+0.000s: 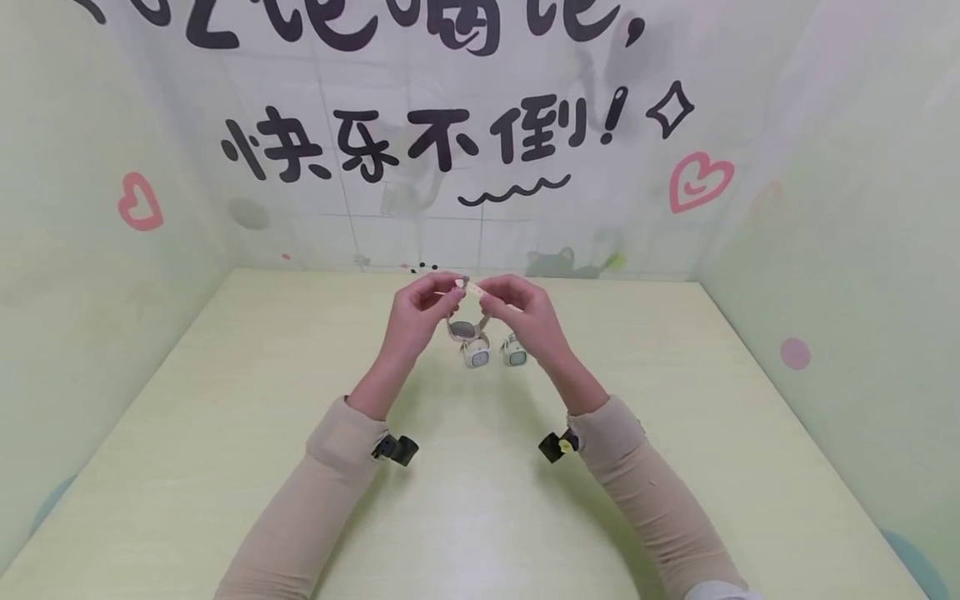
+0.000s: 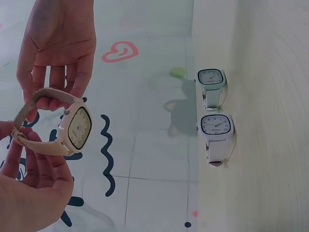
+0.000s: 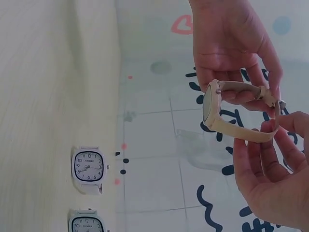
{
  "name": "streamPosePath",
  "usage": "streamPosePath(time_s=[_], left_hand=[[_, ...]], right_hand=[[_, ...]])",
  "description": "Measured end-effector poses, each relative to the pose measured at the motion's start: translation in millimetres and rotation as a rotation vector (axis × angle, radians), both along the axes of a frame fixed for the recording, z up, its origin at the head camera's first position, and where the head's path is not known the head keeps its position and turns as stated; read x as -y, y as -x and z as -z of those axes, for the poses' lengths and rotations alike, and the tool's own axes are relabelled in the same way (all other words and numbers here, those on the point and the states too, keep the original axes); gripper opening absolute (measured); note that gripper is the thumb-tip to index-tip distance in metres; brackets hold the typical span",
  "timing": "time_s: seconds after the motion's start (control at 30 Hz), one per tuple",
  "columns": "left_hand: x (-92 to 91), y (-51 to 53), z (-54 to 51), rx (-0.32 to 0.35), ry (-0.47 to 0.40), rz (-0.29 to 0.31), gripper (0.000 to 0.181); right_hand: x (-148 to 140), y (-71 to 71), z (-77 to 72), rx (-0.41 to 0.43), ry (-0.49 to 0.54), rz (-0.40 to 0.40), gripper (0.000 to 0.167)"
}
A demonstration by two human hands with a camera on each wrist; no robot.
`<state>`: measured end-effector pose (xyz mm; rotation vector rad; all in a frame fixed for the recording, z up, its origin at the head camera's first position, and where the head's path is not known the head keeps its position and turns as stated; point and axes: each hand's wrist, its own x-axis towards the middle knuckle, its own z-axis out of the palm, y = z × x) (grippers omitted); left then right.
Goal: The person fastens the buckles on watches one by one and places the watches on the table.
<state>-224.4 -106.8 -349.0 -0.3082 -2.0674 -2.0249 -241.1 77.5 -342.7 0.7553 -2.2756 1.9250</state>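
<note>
Both hands hold a pale cream-pink wristwatch [image 1: 463,331] above the table, its strap bent into a loop and its dial hanging at the bottom. My left hand [image 1: 417,313] grips the buckle end, seen at the top of the right wrist view, where the metal buckle [image 3: 282,104] shows. With thumb and fingers, my right hand [image 1: 528,315] pinches the other strap piece [image 1: 475,290] close to the buckle. Fingers partly hide where the two strap ends meet. Below stand a white wristwatch [image 3: 89,166] and a pale green wristwatch [image 2: 211,77], side by side with dials facing outward.
The light wooden table [image 1: 465,500] is bounded by printed walls at the back and both sides. Black lettering [image 1: 442,137] and pink hearts [image 1: 701,182] mark these walls. Small black cameras [image 1: 396,450] sit at both wrists.
</note>
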Motion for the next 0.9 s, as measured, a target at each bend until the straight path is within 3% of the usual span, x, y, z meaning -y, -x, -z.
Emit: streamPosePath(time_s=[0.17,0.3,0.47,0.67,0.77,0.9], left_hand=[[-4.7,-0.3,-1.2,-0.038,0.012,-0.019,0.027],[-7.8,0.0,-1.2,-0.045,0.047,-0.045,0.026],[-11.1,-1.6,0.1,-0.071,0.143,-0.087,0.023],[-17.6,-3.6,1.8,-0.149,0.28,-0.156,0.02],[-20.4,-4.1,3.2,-0.192,0.356,-0.178,0.019],[-22.5,-4.4,4.1,-0.242,0.462,-0.203,0.018]], right_hand=[[-1,-0.4,-0.6,0.019,0.012,-0.028,0.025],[0,-1.8,-3.2,-0.026,-0.031,0.013,0.025],[4,-6.9,-10.7,-0.174,-0.123,0.113,0.023],[8,-11.2,-17.1,-0.365,-0.282,0.214,0.019],[10,-12.3,-18.5,-0.419,-0.369,0.266,0.013],[11,-12.4,-19.9,-0.422,-0.44,0.301,0.01]])
